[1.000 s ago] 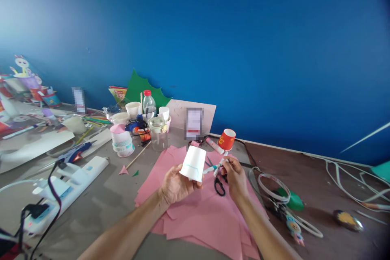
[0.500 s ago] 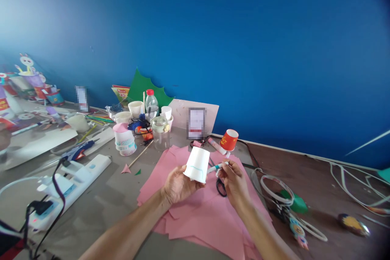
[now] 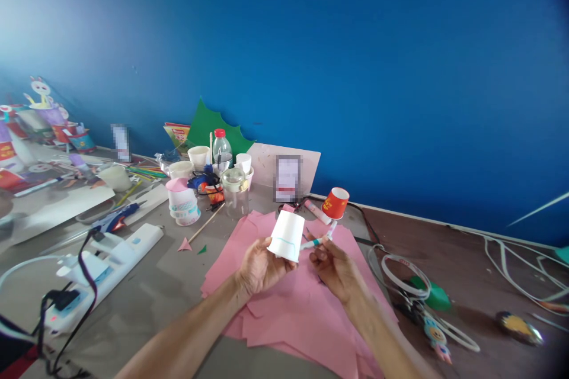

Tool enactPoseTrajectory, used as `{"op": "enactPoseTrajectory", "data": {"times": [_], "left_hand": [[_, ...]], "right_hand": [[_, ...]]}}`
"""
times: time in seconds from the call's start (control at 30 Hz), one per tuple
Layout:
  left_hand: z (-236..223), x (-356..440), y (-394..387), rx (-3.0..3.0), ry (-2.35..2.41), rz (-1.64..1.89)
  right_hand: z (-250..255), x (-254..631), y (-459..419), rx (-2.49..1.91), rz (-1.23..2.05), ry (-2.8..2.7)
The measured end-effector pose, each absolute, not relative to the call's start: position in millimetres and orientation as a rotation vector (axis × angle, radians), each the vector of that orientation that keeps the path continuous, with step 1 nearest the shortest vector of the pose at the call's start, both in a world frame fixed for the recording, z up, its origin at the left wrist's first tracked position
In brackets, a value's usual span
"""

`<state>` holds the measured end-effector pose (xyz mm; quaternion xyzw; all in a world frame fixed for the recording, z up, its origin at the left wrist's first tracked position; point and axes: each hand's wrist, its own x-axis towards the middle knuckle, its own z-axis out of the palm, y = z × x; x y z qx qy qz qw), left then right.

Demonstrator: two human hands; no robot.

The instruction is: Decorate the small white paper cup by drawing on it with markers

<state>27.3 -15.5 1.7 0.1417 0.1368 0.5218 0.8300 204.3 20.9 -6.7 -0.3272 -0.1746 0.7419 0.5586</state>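
My left hand grips a white paper cup upside down, its mouth towards me; a thin blue-green line runs across its side. My right hand pinches a marker pen, whose tip touches the cup's right side near the rim. Both hands hover over a pile of pink paper sheets on the grey table.
A red paper cup and a glue stick lie behind the hands. To the left stand a glass jar, a water bottle, a pink-wrapped cup stack, a glue gun and a white power strip. Cables and a ring lie at right.
My right hand has brought the marker's tip in to the cup's side and now covers the black scissors on the pink paper. The cup has tilted slightly.
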Motion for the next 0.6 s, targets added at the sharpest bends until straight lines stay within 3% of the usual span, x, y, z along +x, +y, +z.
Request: {"op": "enactPoseTrajectory", "data": {"times": [0.6], "left_hand": [[2,39,-22,0.274,0.3,1.135]], "right_hand": [[-3,190,15,-0.839,1.643,-0.284]]}}
